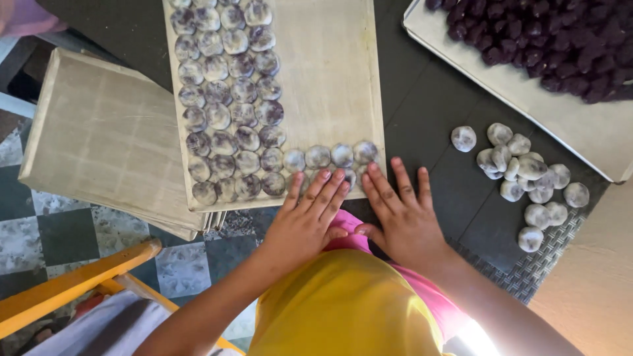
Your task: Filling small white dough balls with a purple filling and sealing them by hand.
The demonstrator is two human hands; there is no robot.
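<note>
A wooden board (330, 79) lies on a dark table and carries several rows of flattened, flour-dusted purple-grey dough discs (227, 105). My left hand (306, 221) lies flat, fingers apart, pressing on discs at the board's near edge. My right hand (399, 214) lies flat beside it, fingertips on the near right corner of the board, next to a disc (364, 151). Neither hand grips anything.
A pile of floured dough balls (527, 178) sits on the dark mat (461, 191) to the right. A tray (580, 125) at the back right holds several dark purple balls (547, 36). A stack of boards (105, 138) lies left. A yellow chair rail (72, 283) is near left.
</note>
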